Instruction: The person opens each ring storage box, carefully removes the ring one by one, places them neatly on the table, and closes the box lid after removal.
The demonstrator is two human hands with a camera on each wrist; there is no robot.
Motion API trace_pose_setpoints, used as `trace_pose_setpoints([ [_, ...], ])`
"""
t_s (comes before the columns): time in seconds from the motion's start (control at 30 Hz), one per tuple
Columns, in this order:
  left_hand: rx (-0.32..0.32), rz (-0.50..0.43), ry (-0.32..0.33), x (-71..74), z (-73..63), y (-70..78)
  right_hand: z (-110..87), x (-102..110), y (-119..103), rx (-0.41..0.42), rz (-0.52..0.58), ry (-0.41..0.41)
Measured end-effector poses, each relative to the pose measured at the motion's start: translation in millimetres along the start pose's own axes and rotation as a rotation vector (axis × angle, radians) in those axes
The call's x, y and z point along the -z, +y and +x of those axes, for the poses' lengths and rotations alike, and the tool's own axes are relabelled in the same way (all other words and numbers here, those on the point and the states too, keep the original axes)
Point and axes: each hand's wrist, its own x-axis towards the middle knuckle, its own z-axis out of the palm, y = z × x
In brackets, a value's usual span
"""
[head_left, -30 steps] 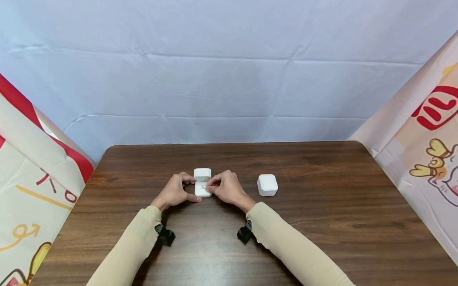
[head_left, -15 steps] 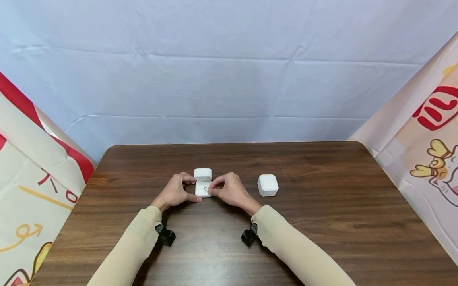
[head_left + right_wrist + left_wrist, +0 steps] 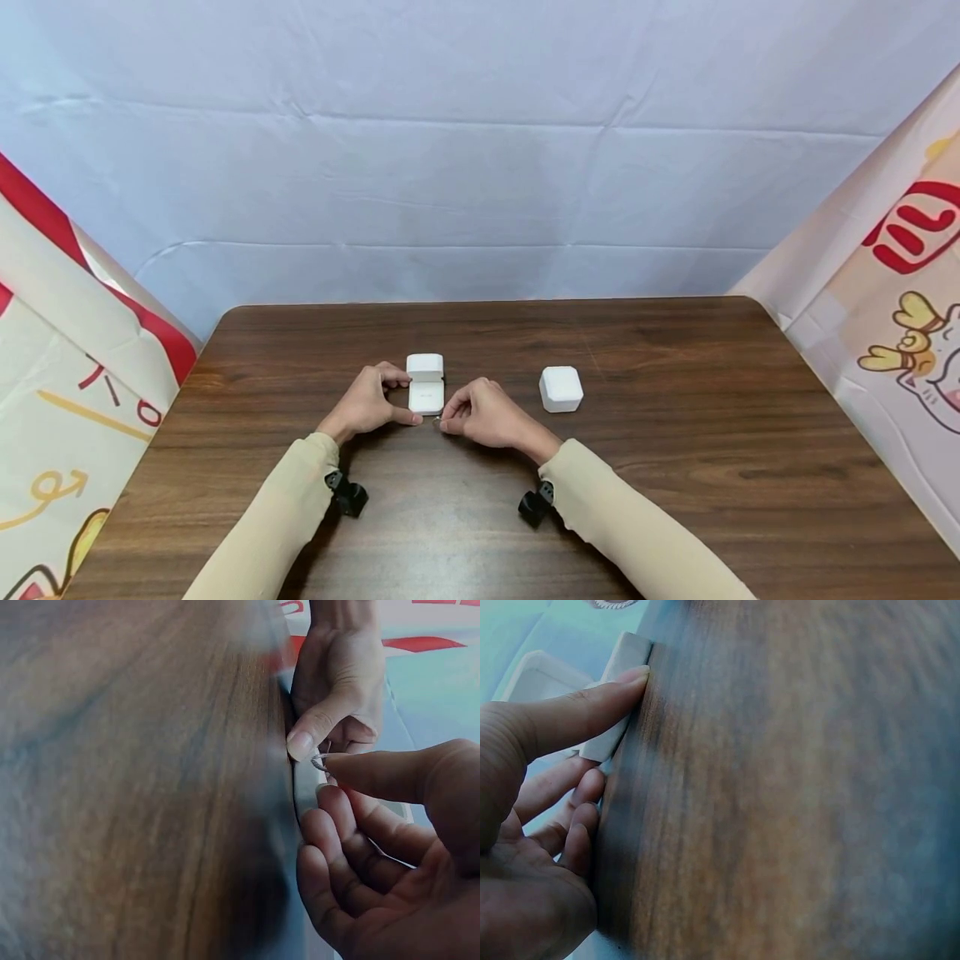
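Note:
A small white ring box (image 3: 426,400) stands on the table with its lid raised at the back. My left hand (image 3: 367,402) holds it from the left; in the left wrist view the thumb presses along its front while a finger reaches the other side. Just off the box's front right corner, my right hand (image 3: 487,417) pinches a thin silver-coloured ring (image 3: 319,763) between thumb and fingertip. Part of the ring is hidden by the fingers. No ring shows on the box's white cushion.
Another white box (image 3: 561,389), lid down, stands to the right of my right hand. Both are on a dark wood-grain table (image 3: 660,475). A pale cloth (image 3: 480,183) hangs behind its far edge, with printed cloths at both sides.
My right hand has drawn the ring from over the box's cushion toward me and slightly right, past the front edge. The left hand and both boxes have stayed put.

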Motion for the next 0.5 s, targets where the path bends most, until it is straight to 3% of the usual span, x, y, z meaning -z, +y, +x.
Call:
trace_pose_setpoints([
  [0.5, -0.007, 0.003, 0.007, -1.2, -0.3, -1.0, -8.4, -5.8, -9.2, -0.006, -0.152, -0.136],
])
